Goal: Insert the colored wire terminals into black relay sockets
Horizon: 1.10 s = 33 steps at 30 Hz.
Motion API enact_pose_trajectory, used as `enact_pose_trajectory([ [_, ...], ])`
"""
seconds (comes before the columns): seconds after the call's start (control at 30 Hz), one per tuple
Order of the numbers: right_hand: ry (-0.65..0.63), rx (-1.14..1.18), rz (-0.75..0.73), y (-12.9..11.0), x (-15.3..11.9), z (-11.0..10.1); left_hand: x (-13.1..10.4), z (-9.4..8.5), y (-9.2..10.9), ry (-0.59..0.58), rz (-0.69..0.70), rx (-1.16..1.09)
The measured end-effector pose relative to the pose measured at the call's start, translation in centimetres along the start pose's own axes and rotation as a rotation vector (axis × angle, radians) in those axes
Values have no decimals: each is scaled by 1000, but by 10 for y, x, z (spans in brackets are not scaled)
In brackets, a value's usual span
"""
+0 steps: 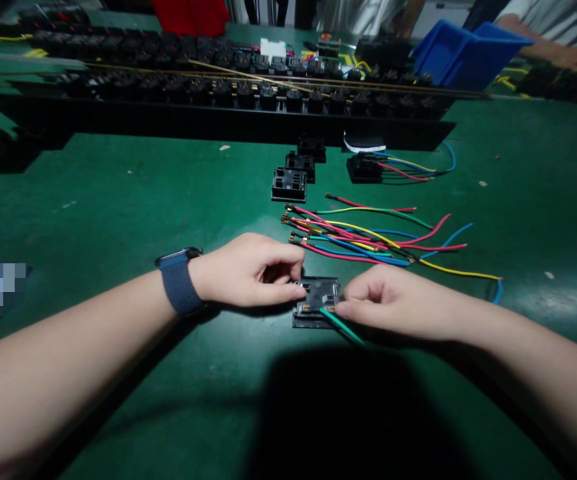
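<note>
Module point(318, 293) on the worktop point(133, 200) between our hands, green wire point(344, 327) trailing nearward! Our left hand point(251, 270), half-curled, touches its left edge; our right hand point(393, 297), nearly closed, its right; whether either grip pinches, we can't tell. Farther, coloured wires point(351, 232), then three black housings point(289, 185).

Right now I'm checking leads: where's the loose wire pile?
In the head view, the loose wire pile lies right of centre, just beyond the right hand.

The bare right hand point(391, 297) partly hides a rectangular black plastic module point(319, 295); the green tabletop's point(133, 193) near edge escapes my view.
</note>
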State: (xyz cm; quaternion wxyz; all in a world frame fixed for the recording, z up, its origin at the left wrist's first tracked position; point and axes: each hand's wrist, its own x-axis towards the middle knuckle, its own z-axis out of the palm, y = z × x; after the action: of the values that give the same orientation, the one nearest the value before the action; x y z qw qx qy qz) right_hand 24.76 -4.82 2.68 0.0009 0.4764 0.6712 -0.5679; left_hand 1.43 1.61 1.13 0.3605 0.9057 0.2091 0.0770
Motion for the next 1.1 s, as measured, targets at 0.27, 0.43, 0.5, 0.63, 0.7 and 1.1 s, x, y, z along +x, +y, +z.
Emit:
enact_pose_trajectory([
  [0.27, -44, 57, 3, -4, 0, -2, -1, -1, 1, 5, 9, 10],
  [0.43, -52, 83, 13, -3, -1, -2, -1, -1, 1, 3, 8, 11],
  [0.5, -58, 104, 17, -2, -1, -2, -1, -1, 1, 11, 1, 25],
  [0.63, -93, 138, 27, -1, -2, -4, -2, -1, 1, 7, -16, 35],
  [0.7, -118, 135, 37, -1, -3, -6, -1, -1, 1, 9, -17, 37],
  [1.1, -100, 153, 50, 0, -3, -4, 0, -2, 1, 23, 0, 42],
])
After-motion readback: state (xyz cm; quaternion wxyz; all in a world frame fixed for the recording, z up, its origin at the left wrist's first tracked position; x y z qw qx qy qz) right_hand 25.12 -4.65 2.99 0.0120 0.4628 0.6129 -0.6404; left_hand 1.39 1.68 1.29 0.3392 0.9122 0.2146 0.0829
